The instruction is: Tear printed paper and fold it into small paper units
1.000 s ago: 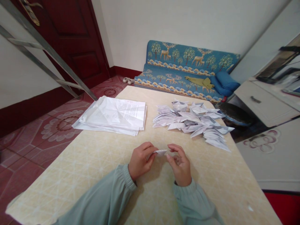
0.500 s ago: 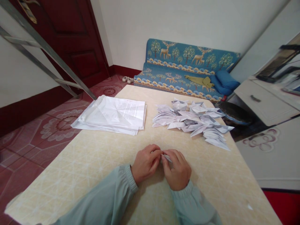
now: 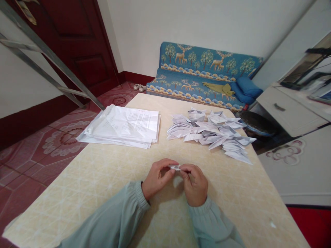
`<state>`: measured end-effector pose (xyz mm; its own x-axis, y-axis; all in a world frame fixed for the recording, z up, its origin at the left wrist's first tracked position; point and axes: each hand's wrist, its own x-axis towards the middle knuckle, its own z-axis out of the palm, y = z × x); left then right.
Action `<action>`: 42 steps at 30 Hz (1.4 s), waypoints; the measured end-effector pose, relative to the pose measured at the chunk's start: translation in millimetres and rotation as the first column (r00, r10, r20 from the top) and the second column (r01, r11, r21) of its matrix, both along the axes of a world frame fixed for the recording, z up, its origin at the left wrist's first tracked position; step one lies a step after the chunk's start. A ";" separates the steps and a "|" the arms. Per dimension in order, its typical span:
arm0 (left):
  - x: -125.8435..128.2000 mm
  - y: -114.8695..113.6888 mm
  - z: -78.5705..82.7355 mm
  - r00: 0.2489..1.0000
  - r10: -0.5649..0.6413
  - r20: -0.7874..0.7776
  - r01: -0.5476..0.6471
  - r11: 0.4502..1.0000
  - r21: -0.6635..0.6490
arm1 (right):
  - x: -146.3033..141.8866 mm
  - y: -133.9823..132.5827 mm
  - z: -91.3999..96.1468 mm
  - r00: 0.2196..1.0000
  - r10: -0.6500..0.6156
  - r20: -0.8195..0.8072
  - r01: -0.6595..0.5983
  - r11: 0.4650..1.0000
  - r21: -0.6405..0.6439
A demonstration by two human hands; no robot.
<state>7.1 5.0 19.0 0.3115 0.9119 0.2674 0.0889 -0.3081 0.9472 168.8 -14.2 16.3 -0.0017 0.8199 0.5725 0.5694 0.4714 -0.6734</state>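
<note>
A small folded piece of white paper (image 3: 175, 167) is pinched between my two hands over the near middle of the table. My left hand (image 3: 159, 177) grips its left end between thumb and fingers. On the other end, the thumb and fingertips of my right hand (image 3: 195, 183) are closed. Fingers cover much of the paper. Beyond my right hand lies a spread-out pile of folded pointed paper pieces (image 3: 207, 129), some nested into rows. A stack of creased printed sheets (image 3: 124, 125) rests beyond my left hand.
The table (image 3: 103, 179) has a pale yellow patterned cover, with a tiny white scrap (image 3: 273, 225) at the near right. A blue sofa (image 3: 186, 79) stands behind it. To the left leans a metal ladder (image 3: 62, 67); a white cabinet (image 3: 292, 106) and a dark round stool (image 3: 256, 122) are right.
My hands have moved slightly apart and turned the folded paper, so more of it shows between my fingertips. The view has shifted a little; the pile and the stack lie as before.
</note>
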 end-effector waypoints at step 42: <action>4.3 -8.7 6.1 0.961 0.162 -0.223 -0.088 0.947 0.310 | -9.2 -2.6 -0.2 0.991 -0.010 0.130 0.014 0.999 -0.031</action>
